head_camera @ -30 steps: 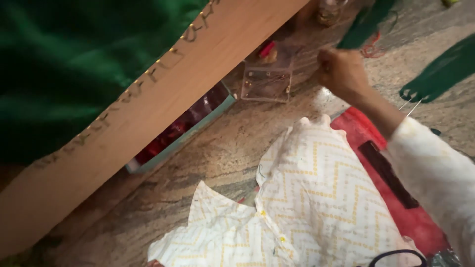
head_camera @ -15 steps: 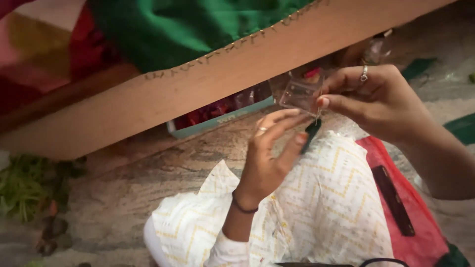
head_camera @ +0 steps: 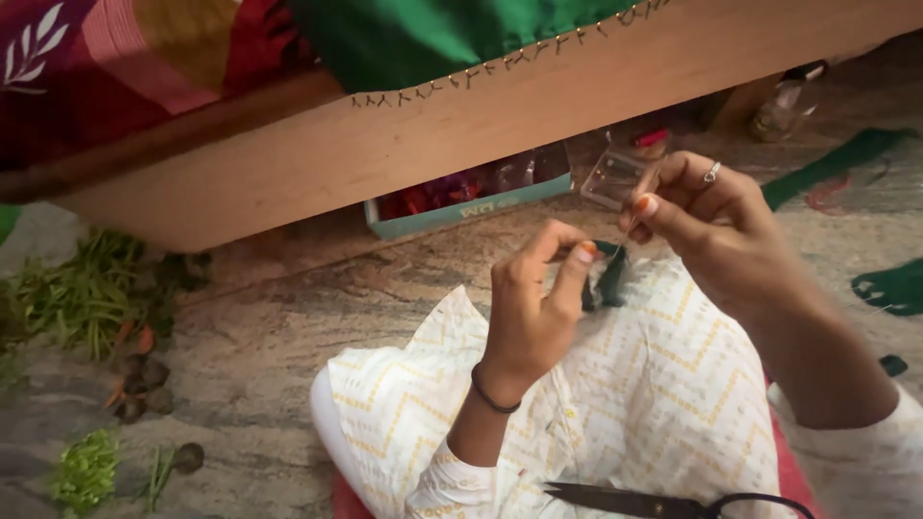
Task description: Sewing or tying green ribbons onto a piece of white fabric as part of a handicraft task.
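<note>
Head view: dark green piece pinched between two hands

Head camera, frame centre: the left hand [head_camera: 534,308] pinches a small dark green fabric piece [head_camera: 606,277] between thumb and forefinger. Just right of it, the right hand [head_camera: 716,226] has its thumb and forefinger pressed together; whether they grip anything cannot be told. A clear plastic box [head_camera: 615,178] lies above; black scissors [head_camera: 663,502] lie on the white patterned garment [head_camera: 663,384] below.

1. The left hand [head_camera: 534,312] and right hand [head_camera: 716,226] meet above the lap, over the garment [head_camera: 663,394].
2. A clear box [head_camera: 618,178] sits behind the right hand (partly hidden by it).
3. Scissors [head_camera: 663,501] lie on the garment, nearest the viewer.
4. Greens [head_camera: 82,298] lie far left on the floor [head_camera: 260,327].
5. A tray [head_camera: 461,197] sits under the wooden frame [head_camera: 461,125].
</note>
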